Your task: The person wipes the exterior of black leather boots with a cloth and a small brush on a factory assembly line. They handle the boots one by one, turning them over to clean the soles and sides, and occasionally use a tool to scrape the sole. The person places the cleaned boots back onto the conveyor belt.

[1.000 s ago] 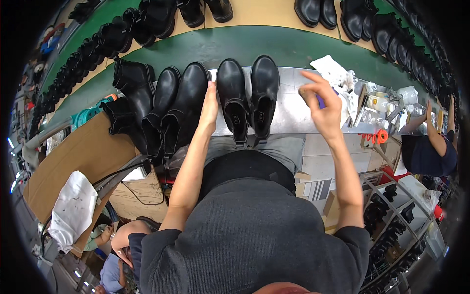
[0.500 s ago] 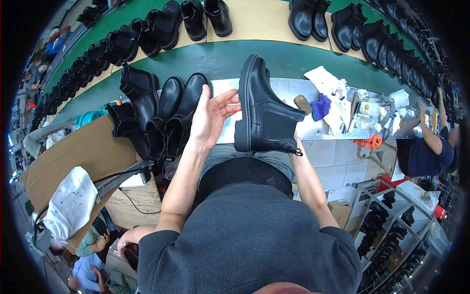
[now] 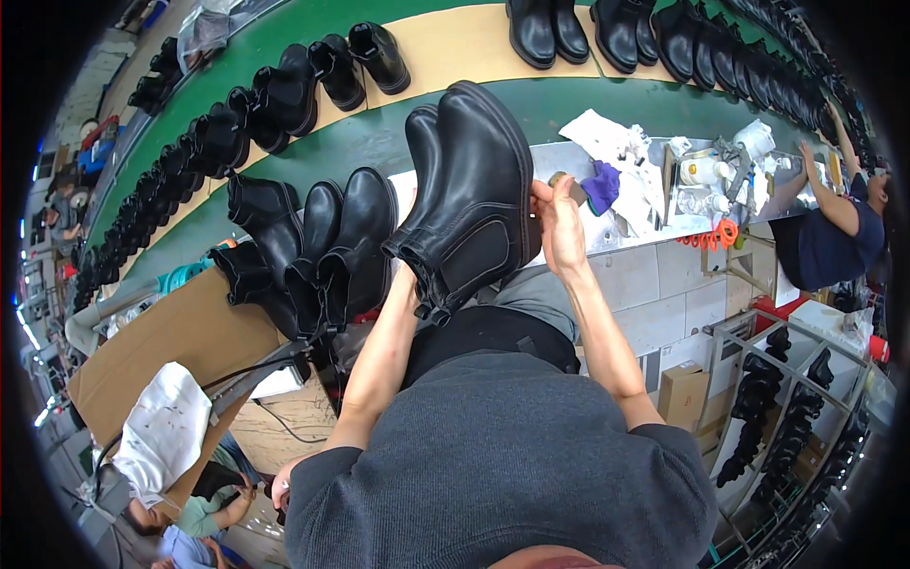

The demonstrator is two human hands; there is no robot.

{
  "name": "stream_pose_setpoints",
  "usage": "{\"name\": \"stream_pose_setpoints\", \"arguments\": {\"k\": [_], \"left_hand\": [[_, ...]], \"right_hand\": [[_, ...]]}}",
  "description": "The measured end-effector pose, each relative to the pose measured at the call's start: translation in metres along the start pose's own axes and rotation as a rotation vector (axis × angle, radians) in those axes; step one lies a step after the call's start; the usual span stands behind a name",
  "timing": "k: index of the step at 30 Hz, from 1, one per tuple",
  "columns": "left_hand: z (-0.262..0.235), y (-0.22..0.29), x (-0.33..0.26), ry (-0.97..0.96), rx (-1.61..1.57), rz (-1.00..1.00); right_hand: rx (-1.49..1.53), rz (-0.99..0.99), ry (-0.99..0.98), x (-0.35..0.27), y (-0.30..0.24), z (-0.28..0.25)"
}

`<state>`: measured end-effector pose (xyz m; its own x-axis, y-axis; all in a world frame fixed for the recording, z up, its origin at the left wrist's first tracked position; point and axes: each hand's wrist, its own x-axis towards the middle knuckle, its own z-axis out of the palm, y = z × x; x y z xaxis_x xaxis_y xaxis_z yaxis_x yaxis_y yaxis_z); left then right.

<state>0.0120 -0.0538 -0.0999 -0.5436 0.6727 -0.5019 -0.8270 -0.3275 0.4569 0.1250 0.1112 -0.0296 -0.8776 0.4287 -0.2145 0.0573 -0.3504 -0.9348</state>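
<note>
A pair of black ankle boots (image 3: pixel 483 161) is held up before me, tilted, toes upward and shafts toward me. My left hand (image 3: pixel 405 282) supports them from behind and below; its fingers are hidden by the shafts. Beside the sole edge of the nearer boot is my right hand (image 3: pixel 561 228), thumb and fingers apart, its fingertips at or against the sole. Just past its thumb lies a small brown block (image 3: pixel 566 183) on the bench, next to a purple cloth (image 3: pixel 602 187).
More black boots (image 3: pixel 365 223) stand close at left. Rows of boots (image 3: pixel 284 90) line the green table (image 3: pixel 431 109). At right are white rags (image 3: pixel 640 185), bottles (image 3: pixel 703 171), an orange coiled hose (image 3: pixel 711 234) and a rack of boots (image 3: pixel 773 408). A co-worker (image 3: pixel 834 237) stands far right.
The boots have turned from sideways to toes up and shifted left. My left hand went from spread beside them to behind them. My right hand came out from behind to their right side.
</note>
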Motion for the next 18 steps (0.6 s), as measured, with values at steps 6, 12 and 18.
{"name": "stream_pose_setpoints", "arguments": {"k": [6,12,18], "left_hand": [[0.010,0.001,-0.015,-0.044,-0.249,-0.071],[-0.009,0.000,-0.011,0.082,0.145,0.110],[-0.009,-0.007,-0.053,-0.209,0.968,0.492]], "right_hand": [[-0.224,-0.202,0.080,0.001,0.019,-0.007],[-0.233,-0.207,0.240,-0.001,0.035,0.009],[-0.210,-0.202,-0.079,0.001,0.110,-0.056]]}}
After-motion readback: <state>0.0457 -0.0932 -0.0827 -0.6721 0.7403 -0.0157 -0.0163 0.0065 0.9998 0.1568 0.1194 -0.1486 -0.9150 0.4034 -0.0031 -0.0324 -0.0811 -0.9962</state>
